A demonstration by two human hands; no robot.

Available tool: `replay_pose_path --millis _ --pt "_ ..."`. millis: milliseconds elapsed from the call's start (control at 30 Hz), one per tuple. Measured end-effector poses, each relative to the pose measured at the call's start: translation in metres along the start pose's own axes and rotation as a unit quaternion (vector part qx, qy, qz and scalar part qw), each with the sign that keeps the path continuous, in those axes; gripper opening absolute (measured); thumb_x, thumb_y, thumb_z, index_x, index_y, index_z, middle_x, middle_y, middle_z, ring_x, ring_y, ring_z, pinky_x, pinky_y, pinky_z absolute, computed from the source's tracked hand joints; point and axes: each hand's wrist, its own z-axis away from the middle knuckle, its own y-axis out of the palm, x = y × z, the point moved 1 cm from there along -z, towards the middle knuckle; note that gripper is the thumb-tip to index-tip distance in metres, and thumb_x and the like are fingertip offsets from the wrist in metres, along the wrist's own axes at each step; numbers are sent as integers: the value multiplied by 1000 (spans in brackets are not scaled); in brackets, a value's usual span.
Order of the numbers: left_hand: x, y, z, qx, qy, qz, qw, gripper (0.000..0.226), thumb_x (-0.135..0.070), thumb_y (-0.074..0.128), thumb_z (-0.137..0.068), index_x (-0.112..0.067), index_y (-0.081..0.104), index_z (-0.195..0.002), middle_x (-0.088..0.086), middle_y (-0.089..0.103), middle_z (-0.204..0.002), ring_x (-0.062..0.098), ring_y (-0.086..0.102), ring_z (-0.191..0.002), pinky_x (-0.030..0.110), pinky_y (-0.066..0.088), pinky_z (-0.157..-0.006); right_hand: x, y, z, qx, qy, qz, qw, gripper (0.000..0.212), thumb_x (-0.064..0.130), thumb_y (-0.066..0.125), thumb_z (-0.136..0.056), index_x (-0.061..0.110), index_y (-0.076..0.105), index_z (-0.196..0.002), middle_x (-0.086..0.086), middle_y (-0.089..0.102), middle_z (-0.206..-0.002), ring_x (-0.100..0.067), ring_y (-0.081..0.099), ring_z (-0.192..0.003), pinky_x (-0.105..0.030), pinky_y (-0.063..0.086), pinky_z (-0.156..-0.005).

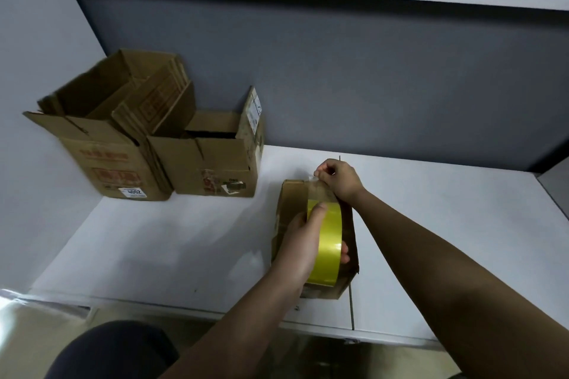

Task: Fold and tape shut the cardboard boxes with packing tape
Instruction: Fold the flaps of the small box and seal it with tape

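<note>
The left hand grips the yellow tape roll over the small box on the white table. The right hand pinches the tape end at the box's far edge.

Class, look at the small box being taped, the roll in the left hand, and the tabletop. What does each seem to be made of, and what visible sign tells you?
Small box: brown cardboard, matte, with creased, worn edges.
Roll: likely plastic packing tape, glossy yellowish, with a bright highlight; the pulled strip looks clear.
Tabletop: smooth white surface, possibly laminate; faint reflections, material uncertain.
</note>
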Motion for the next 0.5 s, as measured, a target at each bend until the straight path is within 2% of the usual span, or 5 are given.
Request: replay_pose_path --millis 200,433,500 --pt "0 -1 -4 -3 2 6 1000 28 -52 40 -96 -26 50 -97 4 68 -59 19 66 -53 23 50 -54 -2 5 -6 14 4 -4 1000 8 21 63 -90 20 67 -83 -4 71 -95 -23 64 -93 -40 51 -87" --pt "-3 -1 -5 1 -3 14 1000 31 -50 41 -97 -22 50 -103 6 67 -58 19 65 -50 21 50 -50 3 -1 -17 66 26 8 997 10 18 68 -86 18 68 -76 -5 71 -94 -23 64 -96 -36 50 -91" --pt "-2 -2 -6 3 -6 16 1000 36 -51 41 -96 -20 50 -111 6 67 -59 19 65 -51 20 50 -50 6 -3 -19 82 26 25 996 9 17 69 -86 16 68 -78 -2 66 -88 -20 60 -92 -30 47 -87"
